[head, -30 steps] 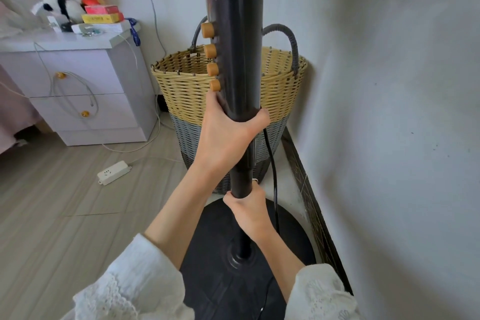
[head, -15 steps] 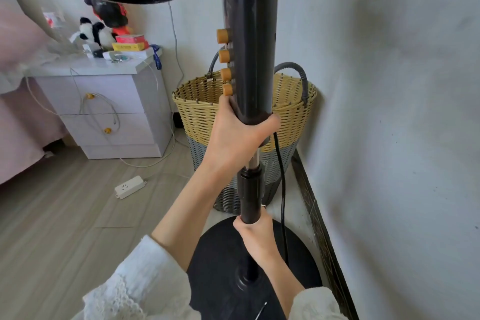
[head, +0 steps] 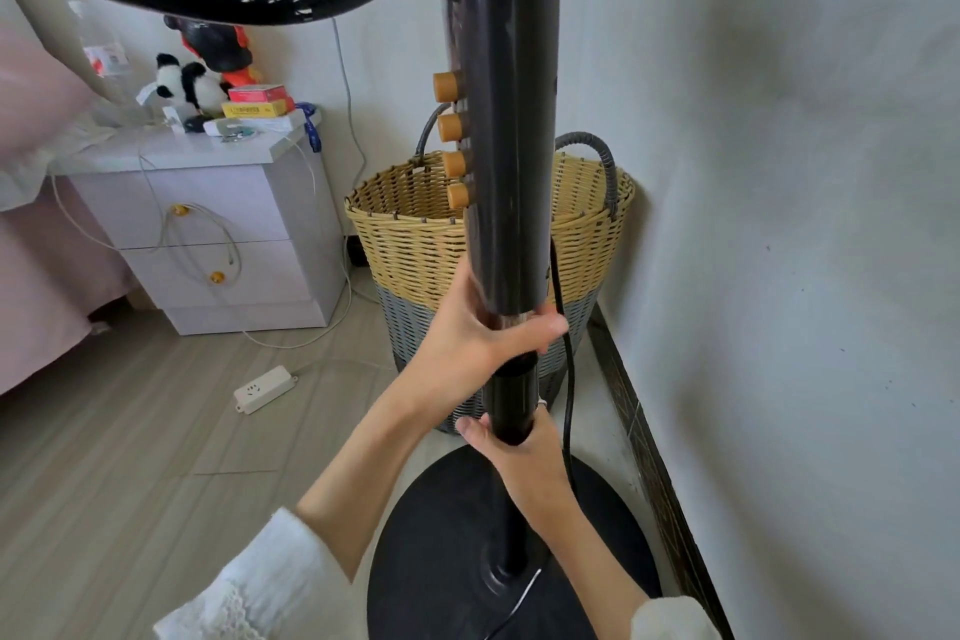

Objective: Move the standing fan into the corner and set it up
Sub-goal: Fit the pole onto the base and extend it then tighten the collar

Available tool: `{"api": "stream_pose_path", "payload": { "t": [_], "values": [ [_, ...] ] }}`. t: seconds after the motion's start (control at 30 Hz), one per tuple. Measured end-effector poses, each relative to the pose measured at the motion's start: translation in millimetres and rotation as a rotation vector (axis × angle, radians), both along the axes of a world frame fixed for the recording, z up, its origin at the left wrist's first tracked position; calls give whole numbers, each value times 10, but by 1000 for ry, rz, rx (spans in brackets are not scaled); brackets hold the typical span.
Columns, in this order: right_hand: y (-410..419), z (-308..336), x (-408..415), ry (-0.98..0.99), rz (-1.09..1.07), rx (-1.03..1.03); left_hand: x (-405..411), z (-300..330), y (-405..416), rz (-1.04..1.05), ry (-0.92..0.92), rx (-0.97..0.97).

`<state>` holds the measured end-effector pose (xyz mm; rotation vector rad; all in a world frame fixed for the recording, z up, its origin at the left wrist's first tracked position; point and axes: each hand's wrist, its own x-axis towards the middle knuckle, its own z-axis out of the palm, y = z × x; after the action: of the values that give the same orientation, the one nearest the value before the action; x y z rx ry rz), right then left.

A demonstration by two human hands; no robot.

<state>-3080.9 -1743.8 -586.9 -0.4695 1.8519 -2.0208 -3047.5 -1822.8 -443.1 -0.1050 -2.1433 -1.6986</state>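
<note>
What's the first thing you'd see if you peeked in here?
A tall black fan pole fills the middle, with four orange knobs down its side. The left hand and right hand grip it. Behind stands a woven basket in the corner.

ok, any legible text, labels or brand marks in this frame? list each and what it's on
Nothing can be read with confidence.
Red box on the nightstand: printing too blurred.
Yellow box under it: a dark line of print, too small to read.
Clear bottle: red and white label, illegible.
Power strip on the floor: socket holes only, no text visible.
Fan pole: four orange knobs, no readable markings.
</note>
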Motion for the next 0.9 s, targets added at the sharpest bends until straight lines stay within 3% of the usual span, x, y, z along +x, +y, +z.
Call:
{"api": "stream_pose_path", "payload": {
  "t": [0.13,0.27,0.9],
  "values": [
    [-34,168,34,73,-105,-36,-115,-56,160,213,-2,101],
    [-50,197,57,90,-133,41,-176,-84,221,284,-30,196],
    [-19,201,72,87,-136,91,-137,281,203,156,-13,101]
  ]
}}
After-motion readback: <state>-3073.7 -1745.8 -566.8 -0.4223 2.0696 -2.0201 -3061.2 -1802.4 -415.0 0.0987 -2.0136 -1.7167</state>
